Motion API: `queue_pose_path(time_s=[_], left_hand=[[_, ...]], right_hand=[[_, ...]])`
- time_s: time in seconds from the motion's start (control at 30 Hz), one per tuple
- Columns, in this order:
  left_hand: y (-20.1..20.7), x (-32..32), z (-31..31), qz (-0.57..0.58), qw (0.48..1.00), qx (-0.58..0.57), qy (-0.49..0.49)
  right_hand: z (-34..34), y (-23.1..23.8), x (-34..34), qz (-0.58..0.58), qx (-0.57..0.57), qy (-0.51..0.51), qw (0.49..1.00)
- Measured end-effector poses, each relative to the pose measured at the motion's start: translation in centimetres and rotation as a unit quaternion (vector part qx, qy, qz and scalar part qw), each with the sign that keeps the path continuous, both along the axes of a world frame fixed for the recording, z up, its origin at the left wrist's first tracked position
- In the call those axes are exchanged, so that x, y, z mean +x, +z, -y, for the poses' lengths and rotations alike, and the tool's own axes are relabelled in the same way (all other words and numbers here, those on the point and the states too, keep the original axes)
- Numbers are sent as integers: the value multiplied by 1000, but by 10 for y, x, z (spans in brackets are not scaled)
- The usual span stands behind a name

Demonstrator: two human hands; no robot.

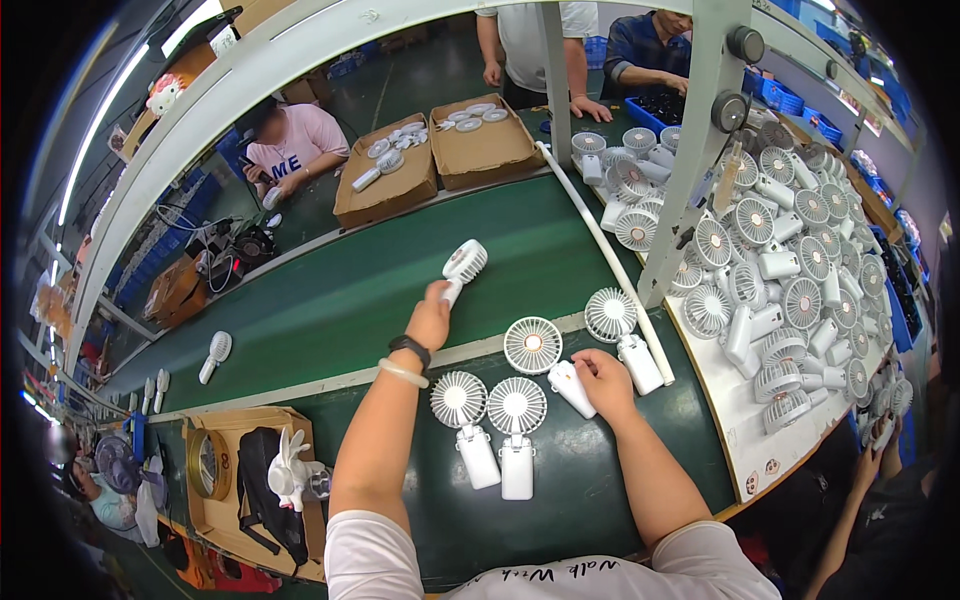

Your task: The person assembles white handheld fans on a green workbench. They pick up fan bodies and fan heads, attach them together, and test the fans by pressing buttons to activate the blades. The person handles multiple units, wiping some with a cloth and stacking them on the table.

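Note:
My left hand (430, 318) is closed round the handle of a white handheld fan (466, 261), its head tilted up over the green conveyor belt (340, 285). At the table's far edge my right hand (606, 386) has its fingers closed on the handle of another white handheld fan (568, 385), whose round head lies toward the belt. Two more fans, one on the left (460, 402) and one beside it (517, 406), lie side by side between my forearms, handles toward me. A further fan (612, 317) lies just beyond my right hand.
A big heap of white fans (775, 250) covers a board on the right, behind a metal post (690, 170). A white tube (605, 260) crosses the belt. Cardboard trays (480, 165) stand across it, near co-workers. An open carton (225, 500) sits at left. Several fans (217, 352) lie along the belt's left.

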State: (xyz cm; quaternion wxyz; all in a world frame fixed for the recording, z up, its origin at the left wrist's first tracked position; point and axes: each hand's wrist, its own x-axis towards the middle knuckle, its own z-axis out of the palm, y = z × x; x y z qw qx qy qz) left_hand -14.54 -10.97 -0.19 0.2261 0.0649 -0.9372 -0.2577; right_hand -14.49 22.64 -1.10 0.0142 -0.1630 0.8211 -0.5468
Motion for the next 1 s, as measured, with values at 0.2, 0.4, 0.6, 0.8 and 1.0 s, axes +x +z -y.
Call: queue_pose_path(time_s=[0.2, 0.4, 0.6, 0.8, 1.0], left_hand=[[69, 95, -37, 24, 775, 631, -27], [63, 217, -75, -16, 626, 769, -127], [39, 273, -100, -15, 585, 804, -108], [20, 279, -102, -26, 644, 763, -57], [24, 284, -102, -68, 634, 767, -67]], right_hand=[[-11, -5, -5, -14, 12, -5, 1000], [-8, -6, -6, -1, 14, 10, 1000], [-9, -18, -8, -28, 11, 30, 999], [-13, -23, -8, -29, -7, 20, 999], [-13, -24, -10, 0, -21, -4, 1000]])
